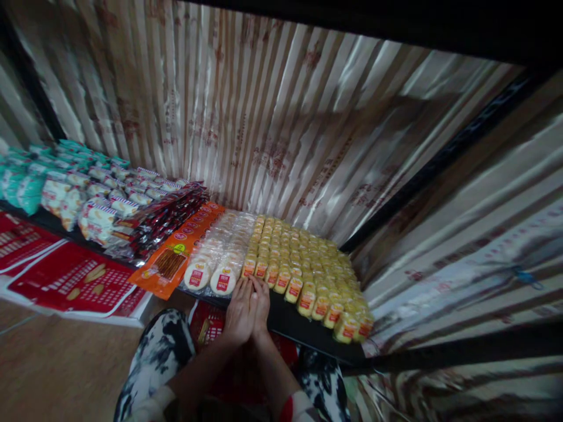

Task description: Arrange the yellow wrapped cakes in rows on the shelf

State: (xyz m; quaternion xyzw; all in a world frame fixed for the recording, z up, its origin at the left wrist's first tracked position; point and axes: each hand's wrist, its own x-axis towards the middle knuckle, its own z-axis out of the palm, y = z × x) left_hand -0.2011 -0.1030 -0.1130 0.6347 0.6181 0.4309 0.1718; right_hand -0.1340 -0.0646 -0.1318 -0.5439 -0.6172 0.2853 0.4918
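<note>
My left hand (238, 309) and my right hand (261, 303) are pressed side by side at the front edge of a low black shelf (303, 333). The fingers lie flat and stretched toward the goods, holding nothing. The fingertips touch the front row of small yellow packets with red labels (303, 264), right where these meet the white round packets (220, 258). My knees in black-and-white patterned trousers (153, 357) show below.
Orange snack bags (173, 258), dark red packets (167, 220), white-and-red bags (97, 205) and teal bags (26, 176) fill the shelf to the left. Red cartons (65, 281) lie under it on a brown floor. Striped foil sheeting (308, 129) covers the walls behind and right.
</note>
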